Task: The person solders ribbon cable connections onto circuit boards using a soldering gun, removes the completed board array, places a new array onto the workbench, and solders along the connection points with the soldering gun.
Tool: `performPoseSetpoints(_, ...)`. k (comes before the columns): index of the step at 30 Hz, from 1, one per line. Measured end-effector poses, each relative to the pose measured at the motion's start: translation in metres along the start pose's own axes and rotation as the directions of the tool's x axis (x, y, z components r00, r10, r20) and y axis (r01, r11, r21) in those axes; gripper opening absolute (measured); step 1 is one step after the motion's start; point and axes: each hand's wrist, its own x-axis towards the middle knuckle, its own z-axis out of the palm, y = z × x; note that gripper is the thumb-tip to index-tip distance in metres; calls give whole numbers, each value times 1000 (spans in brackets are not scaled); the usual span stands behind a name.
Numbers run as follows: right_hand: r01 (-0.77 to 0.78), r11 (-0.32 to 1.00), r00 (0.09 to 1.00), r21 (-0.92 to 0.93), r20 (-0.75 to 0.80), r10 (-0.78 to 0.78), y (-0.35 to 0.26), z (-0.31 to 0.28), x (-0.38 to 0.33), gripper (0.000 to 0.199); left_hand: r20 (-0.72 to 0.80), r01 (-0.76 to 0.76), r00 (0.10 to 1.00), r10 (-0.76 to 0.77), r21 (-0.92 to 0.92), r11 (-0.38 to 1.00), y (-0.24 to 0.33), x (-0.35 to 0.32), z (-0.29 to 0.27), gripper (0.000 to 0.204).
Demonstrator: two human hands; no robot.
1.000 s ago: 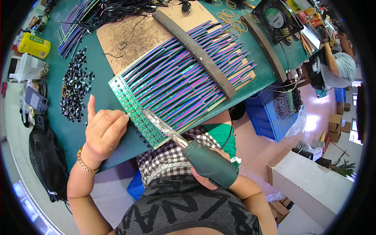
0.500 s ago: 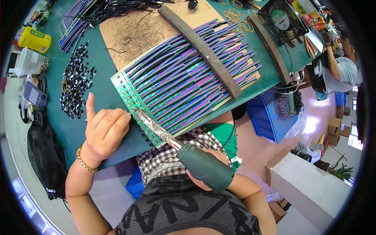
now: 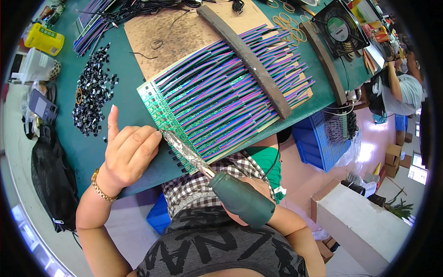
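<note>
Gripping soldering iron (image 3: pixel 221 180) in right hand (image 3: pixel 254 189), fingers wrapped round handle, tip on circuit strip (image 3: pixel 159 111) near worktop (image 3: pixel 134 92) front edge; left hand (image 3: pixel 129 152) fingers pinched beside tip, forefinger raised.

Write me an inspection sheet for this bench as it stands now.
Surface: green table, partly covered by a brown board.
Job's things: soldering iron with its tip at the edge of the green circuit strip; rows of coloured wires under a dark bar.
Clutter: pile of small black parts, yellow box, rubber bands, fan.
Hands: left hand by the strip, forefinger raised; right hand around the iron's handle.
Cables: black wire tangle.
Surroundings: blue crate, cardboard boxes, another person.
</note>
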Motion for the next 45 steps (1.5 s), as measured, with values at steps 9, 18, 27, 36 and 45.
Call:
performPoseSetpoints(9, 55, 994, 990, -90, -127, -66, -1, 3, -4, 30, -18, 2, 1000, -2, -21, 1000, 1, 1, 1, 30)
performPoseSetpoints(18, -70, 995, 993, -68, -96, 63, 1, 4, -11, 33, -35, -26, 999, 25, -14, 1000, 0, 0, 3, 18)
performPoseSetpoints(27, -40, 994, 994, -98, -104, 30, 1, 4, -12, 34, -37, -23, 999, 23, -7, 1000, 1, 0, 3, 15)
performPoseSetpoints(36, -490, 772, 859, 404, 74, 506, 3, 10, -30, 41, -42, -24, 999, 24, 7, 1000, 2, 0, 4, 15)
performPoseSetpoints(45, -173, 963, 957, 205, -197, 213, 9, 22, -22, 43, -55, -21, 998, 23, 43, 999, 4, 2, 3, 14)
